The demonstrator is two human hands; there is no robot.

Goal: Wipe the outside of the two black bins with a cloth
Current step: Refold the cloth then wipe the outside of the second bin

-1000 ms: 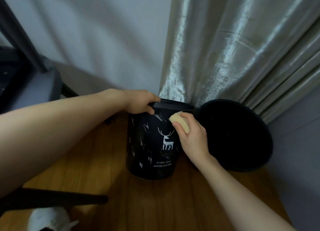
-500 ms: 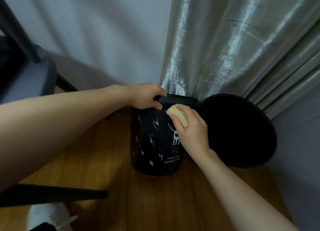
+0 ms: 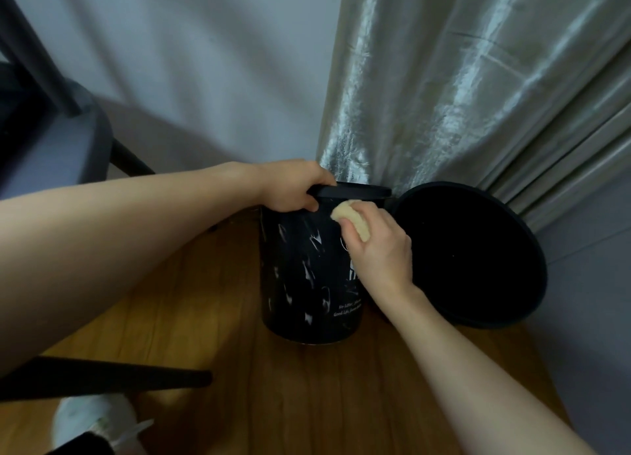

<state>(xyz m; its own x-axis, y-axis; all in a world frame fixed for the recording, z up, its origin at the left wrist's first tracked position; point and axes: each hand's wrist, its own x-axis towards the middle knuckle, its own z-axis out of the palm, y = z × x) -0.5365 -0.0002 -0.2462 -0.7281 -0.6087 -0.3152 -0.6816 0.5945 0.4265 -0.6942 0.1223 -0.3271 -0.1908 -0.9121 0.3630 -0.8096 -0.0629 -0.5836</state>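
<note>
A tall black bin [image 3: 307, 277] with white marks and small lettering stands on the wooden floor by the curtain. My left hand [image 3: 292, 188] grips its rim at the left side. My right hand [image 3: 379, 249] holds a pale yellow cloth [image 3: 351, 217] and presses it against the bin's upper side, just under the rim. A second, wider plain black bin [image 3: 512, 304] stands to the right, its dark opening tipped toward me, touching or nearly touching the first bin.
A shiny grey curtain [image 3: 444, 96] hangs behind both bins, with a pale wall [image 3: 187, 62] to its left. A dark chair [image 3: 44, 140] stands at the left, one black leg [image 3: 112, 379] crossing the floor. A white shoe [image 3: 92, 424] shows at the bottom left.
My right hand has slid the cloth up the bin's side toward the rim. The printed deer has turned away to the right, behind my hand. The view has shifted slightly.
</note>
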